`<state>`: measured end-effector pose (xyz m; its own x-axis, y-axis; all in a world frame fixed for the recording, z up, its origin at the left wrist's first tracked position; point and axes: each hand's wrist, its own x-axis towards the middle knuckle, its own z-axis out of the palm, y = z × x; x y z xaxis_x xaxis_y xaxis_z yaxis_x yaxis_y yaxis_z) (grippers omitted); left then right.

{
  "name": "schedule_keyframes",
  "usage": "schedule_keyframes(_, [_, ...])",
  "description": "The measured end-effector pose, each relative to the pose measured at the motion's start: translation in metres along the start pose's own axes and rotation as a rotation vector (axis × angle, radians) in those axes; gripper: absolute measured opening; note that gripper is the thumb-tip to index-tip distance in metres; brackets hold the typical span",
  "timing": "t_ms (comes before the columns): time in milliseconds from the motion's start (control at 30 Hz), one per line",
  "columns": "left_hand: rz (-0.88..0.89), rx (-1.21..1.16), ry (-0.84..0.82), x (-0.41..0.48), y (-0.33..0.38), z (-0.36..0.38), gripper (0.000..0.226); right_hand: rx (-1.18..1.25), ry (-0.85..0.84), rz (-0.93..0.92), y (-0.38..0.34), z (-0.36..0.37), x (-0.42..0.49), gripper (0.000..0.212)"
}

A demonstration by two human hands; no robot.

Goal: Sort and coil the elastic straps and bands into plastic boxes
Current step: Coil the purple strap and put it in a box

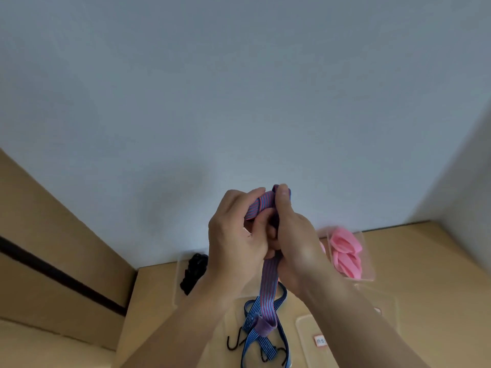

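Note:
Both hands are raised in front of the wall, working one flat elastic strap (269, 280) striped pink and blue. My left hand (233, 235) grips its folded upper part, fingers curled over it. My right hand (295, 240) pinches the top of the fold with thumb up and holds the strap lower down. The strap hangs between my wrists to the table, where its blue-striped length (253, 338) lies looped with black metal hooks (233, 343) in a clear plastic box (231, 301). How many turns are wound is hidden by my fingers.
A clear box with pink bands (345, 257) stands at the right. Another clear box holds a black strap bundle (194, 272) at the left. A clear lid with a small label (320, 341) lies at front right. Cardboard boxes (53, 248) stand left; a wall is close behind.

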<state>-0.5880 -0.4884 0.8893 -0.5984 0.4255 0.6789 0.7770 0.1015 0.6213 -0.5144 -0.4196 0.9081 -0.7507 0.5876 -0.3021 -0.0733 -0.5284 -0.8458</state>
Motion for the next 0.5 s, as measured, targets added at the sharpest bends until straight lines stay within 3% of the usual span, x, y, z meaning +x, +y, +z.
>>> schedule_keyframes(133, [0.259,0.144,-0.054,-0.001,-0.001,0.001,0.029,0.049,-0.023,0.098,-0.002,-0.007,0.001,0.065])
schedule_keyframes(200, [0.265,0.124,-0.155,0.001,-0.002,-0.004,0.029,0.069,-0.039,0.116,-0.003,-0.013,0.004,0.056])
schedule_keyframes(267, [0.080,-0.034,-0.260,0.000,0.000,-0.010,0.038,0.048,-0.067,0.078,-0.002,-0.019,0.006,0.054])
schedule_keyframes(400, [-0.633,-0.390,-0.283,-0.002,0.016,-0.018,0.051,-0.021,-0.111,-0.059,0.002,-0.025,0.010,0.040])
schedule_keyframes(500, [-0.848,-0.509,-0.355,0.003,0.020,-0.023,0.050,-0.052,-0.169,-0.136,0.010,-0.026,0.012,0.042])
